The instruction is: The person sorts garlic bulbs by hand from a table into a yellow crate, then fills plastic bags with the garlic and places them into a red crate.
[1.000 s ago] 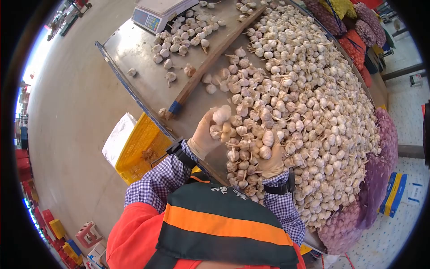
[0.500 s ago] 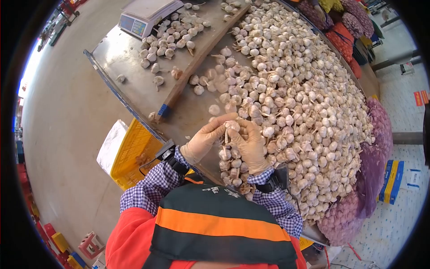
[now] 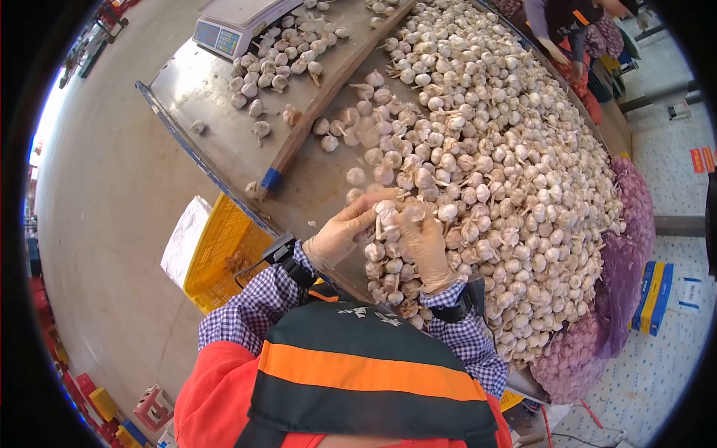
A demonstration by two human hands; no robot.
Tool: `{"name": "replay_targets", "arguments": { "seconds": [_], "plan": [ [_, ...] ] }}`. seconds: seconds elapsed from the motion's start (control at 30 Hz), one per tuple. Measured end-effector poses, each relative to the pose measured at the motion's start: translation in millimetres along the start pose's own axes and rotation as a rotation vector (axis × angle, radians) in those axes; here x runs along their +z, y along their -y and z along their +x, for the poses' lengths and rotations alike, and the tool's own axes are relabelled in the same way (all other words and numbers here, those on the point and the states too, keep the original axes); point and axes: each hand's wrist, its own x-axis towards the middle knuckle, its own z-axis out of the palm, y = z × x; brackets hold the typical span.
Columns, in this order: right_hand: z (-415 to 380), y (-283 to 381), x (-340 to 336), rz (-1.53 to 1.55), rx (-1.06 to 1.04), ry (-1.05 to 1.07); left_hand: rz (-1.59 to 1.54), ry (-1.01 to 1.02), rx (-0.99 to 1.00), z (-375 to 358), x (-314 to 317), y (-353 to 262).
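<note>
- The left hand (image 3: 336, 237), in what looks like a thin, pale glove, is near the middle of the frame, its fingertips pinching 1 round, off-white garlic bulb (image 3: 385, 209) with papery skin.
- The right hand (image 3: 423, 246), similarly covered, is just right of the bulb, fingers curled; a whitish flake (image 3: 413, 213) shows at its fingertips, perhaps loose skin, but blur means I cannot tell whether they grip it or touch the bulb.
- The bulb is probably light and firm, its dry skin slippery and quick to tear; the rounded sides look the best hold, with modest pressure to avoid bruising, and the stem likely stiff but brittle.
- A broad heap of whitish bulbs (image 3: 515, 187) fills the centre and right, on a grey metal table (image 3: 187, 89); a long brown wooden bar (image 3: 328, 102) slants across the upper middle.
- The bulb's underside is hidden; the dark green apron with an orange stripe (image 3: 351, 407) blocks the near table edge.
- The grey-and-white scale (image 3: 224, 34) is cut off at the top; at upper right, a co-worker's lilac sleeve (image 3: 536, 19) is cropped, their hands' contact unclear.
</note>
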Motion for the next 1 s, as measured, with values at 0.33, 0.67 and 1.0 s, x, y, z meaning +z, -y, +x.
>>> {"name": "replay_targets", "arguments": {
  "seconds": [0.33,0.67,1.0],
  "plan": [
    [-8.7,-22.6,6.2,-0.025,-0.015,-0.044,0.072,-0.216,0.020,7.7,1.4,15.9],
    [-26.6,-26.2,19.1,-0.749,-0.470,-0.256,-0.518,-0.298,-0.267,6.5,15.7,44.4],
    [-46.3,-43.7,-5.0,-0.788,-0.363,-0.110,-0.721,-0.069,-0.592,-12.0,-11.5,84.6]
  ]
}}
